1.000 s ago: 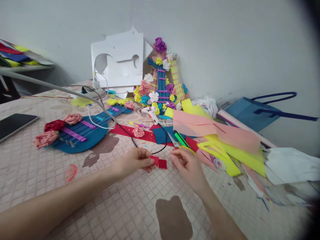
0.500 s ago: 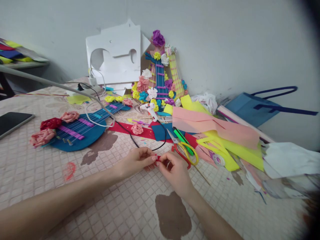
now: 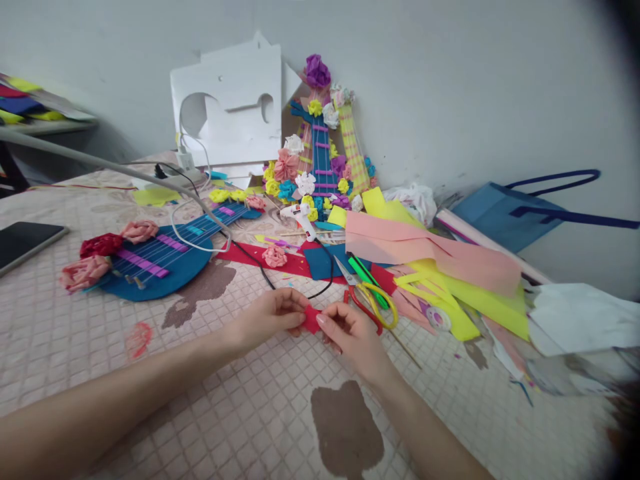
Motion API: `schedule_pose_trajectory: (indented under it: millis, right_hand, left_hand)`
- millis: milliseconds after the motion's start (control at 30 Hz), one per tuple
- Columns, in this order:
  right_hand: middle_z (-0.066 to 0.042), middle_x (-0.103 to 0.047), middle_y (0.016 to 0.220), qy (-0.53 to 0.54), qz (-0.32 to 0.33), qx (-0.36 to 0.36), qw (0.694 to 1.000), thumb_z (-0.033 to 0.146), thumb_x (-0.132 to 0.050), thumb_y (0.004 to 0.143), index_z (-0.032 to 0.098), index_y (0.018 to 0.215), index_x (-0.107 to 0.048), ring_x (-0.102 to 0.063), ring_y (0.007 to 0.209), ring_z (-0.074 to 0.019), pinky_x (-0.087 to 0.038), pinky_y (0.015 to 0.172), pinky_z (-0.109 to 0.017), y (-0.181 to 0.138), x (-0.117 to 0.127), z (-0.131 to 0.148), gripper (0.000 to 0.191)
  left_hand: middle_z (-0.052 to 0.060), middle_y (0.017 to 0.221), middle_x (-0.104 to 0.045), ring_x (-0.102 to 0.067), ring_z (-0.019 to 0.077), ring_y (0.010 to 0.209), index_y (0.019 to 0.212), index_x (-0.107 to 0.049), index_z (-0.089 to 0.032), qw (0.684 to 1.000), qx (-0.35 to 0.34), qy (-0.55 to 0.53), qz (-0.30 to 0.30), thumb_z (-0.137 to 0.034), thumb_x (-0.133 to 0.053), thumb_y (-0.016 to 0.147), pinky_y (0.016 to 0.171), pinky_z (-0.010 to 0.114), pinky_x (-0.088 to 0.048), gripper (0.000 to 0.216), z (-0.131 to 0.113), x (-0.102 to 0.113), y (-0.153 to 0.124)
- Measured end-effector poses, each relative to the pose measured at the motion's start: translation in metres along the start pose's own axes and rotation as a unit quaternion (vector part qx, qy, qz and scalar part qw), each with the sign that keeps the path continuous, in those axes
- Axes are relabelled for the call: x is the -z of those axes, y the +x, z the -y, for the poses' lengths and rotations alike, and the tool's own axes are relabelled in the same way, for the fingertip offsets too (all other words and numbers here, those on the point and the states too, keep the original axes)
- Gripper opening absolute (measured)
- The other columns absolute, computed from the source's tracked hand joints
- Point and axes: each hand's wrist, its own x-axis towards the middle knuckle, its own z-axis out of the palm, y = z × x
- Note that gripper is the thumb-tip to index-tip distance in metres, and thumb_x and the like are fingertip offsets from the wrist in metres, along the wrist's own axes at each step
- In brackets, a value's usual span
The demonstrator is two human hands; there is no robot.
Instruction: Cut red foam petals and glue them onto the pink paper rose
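A small piece of red crepe-like paper (image 3: 313, 319) is pinched between my two hands above the table. My left hand (image 3: 281, 313) grips its left edge with thumb and fingers. From the other side, my right hand (image 3: 353, 331) pinches the right edge. Just beyond my right hand lie scissors (image 3: 387, 308) with red and yellow handles. A pink paper rose (image 3: 275, 257) rests on a red strip (image 3: 245, 255) ahead of my hands. Farther back stands a white glue gun (image 3: 302, 221) with a black cord.
A blue toy guitar (image 3: 170, 270) with paper roses lies at left, near a phone (image 3: 27, 243). Decorated guitars (image 3: 325, 157) lean against the wall beside white foam board (image 3: 235, 73). Pink sheets (image 3: 425, 250), yellow sheets (image 3: 493, 308) and a blue bag (image 3: 505, 217) fill the right.
My hands have moved slightly apart, and the red paper between them now shows wider and flatter. Both hands still grip it.
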Motion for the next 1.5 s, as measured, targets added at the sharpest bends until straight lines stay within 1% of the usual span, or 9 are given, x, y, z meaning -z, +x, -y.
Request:
schedule_pose_trajectory:
  millis: [133,300,400,533,700,767,1000,1167,1500]
  right_hand:
    - [0.004,-0.05,0.053,0.066,0.015,-0.053,0.996,0.036,-0.057,0.083,0.019,0.069,-0.053,-0.039,0.044,-0.0079,-0.026,0.04,-0.02,0.0,0.001,-0.001,0.023]
    - [0.004,-0.055,0.06,0.059,0.031,-0.054,0.996,0.032,-0.057,0.082,0.019,0.082,-0.057,-0.043,0.048,-0.008,-0.032,0.043,-0.02,0.0,0.002,-0.001,0.014]
    - [0.004,-0.054,0.062,0.058,0.031,-0.044,0.997,0.03,-0.058,0.08,0.018,0.08,-0.057,-0.045,0.051,-0.0081,-0.034,0.045,-0.02,0.0,0.002,-0.001,0.012]
    - [0.005,-0.05,0.056,0.08,0.035,-0.065,0.994,0.03,-0.06,0.076,0.018,0.073,-0.054,-0.044,0.048,-0.0076,-0.032,0.043,-0.02,0.0,0.001,0.002,0.014]
    - [0.006,-0.051,0.057,0.124,0.067,-0.086,0.986,0.033,-0.062,0.073,0.017,0.073,-0.056,-0.045,0.047,-0.007,-0.033,0.042,-0.02,-0.001,-0.001,0.007,0.018]
    - [0.005,-0.052,0.059,0.135,0.066,-0.079,0.986,0.034,-0.063,0.074,0.017,0.074,-0.057,-0.046,0.049,-0.0074,-0.034,0.043,-0.02,0.0,-0.001,0.007,0.018]
    - [0.005,-0.052,0.057,0.107,0.045,-0.045,0.992,0.031,-0.061,0.078,0.018,0.074,-0.055,-0.044,0.048,-0.0073,-0.034,0.044,-0.02,0.002,-0.001,0.0,0.016]
    - [0.005,-0.052,0.058,0.056,0.037,-0.035,0.997,0.03,-0.06,0.08,0.018,0.076,-0.055,-0.042,0.047,-0.0072,-0.032,0.044,-0.02,-0.001,-0.003,0.0,0.013]
    - [0.004,-0.053,0.058,0.056,0.054,-0.021,0.997,0.038,-0.054,0.086,0.018,0.076,-0.055,-0.043,0.046,-0.0072,-0.035,0.043,-0.02,-0.002,-0.003,0.0,0.023]
  left_hand:
    - [-0.004,0.07,-0.056,-0.055,0.0109,0.064,0.088,-0.049,-0.018,0.999,-0.044,-0.004,0.005,-0.02,-0.065,0.073,0.061,0.026,-0.046,0.022,0.001,0.001,0.0]
    - [0.001,0.072,-0.061,-0.057,0.0127,0.068,0.074,-0.057,-0.014,0.992,-0.066,0.107,0.03,-0.015,-0.054,0.076,0.065,0.027,-0.046,0.003,-0.006,-0.001,-0.003]
    - [0.003,0.078,-0.065,-0.06,0.0151,0.074,0.08,-0.062,-0.014,0.983,-0.07,0.164,0.045,-0.007,-0.048,0.073,0.068,0.028,-0.047,0.017,-0.008,0.0,-0.006]
    - [0.002,0.083,-0.066,-0.062,0.0149,0.077,0.087,-0.062,-0.016,0.975,-0.1,0.192,0.048,0.001,-0.044,0.064,0.071,0.027,-0.048,0.033,-0.004,0.001,-0.007]
    - [0.002,0.08,-0.065,-0.061,0.0151,0.077,0.082,-0.062,-0.016,0.971,-0.133,0.195,0.037,-0.012,-0.058,0.074,0.073,0.027,-0.048,0.01,-0.003,0.0,-0.007]
    - [0.003,0.078,-0.065,-0.061,0.0154,0.076,0.08,-0.061,-0.015,0.974,-0.125,0.185,0.039,-0.02,-0.061,0.078,0.072,0.028,-0.048,0.005,-0.004,-0.001,-0.007]
    - [0.002,0.074,-0.064,-0.058,0.0134,0.071,0.076,-0.061,-0.014,0.992,-0.074,0.094,0.05,-0.029,-0.065,0.079,0.067,0.025,-0.045,0.016,-0.001,-0.003,-0.004]
    - [0.0,0.075,-0.064,-0.058,0.0117,0.07,0.077,-0.06,-0.014,0.999,-0.015,0.027,0.028,-0.03,-0.071,0.074,0.064,0.023,-0.042,0.019,0.004,-0.003,-0.003]
    - [0.0,0.074,-0.063,-0.059,0.0124,0.069,0.086,-0.056,-0.015,1.0,0.005,-0.003,-0.002,-0.029,-0.074,0.069,0.066,0.026,-0.043,0.028,0.003,-0.004,-0.004]
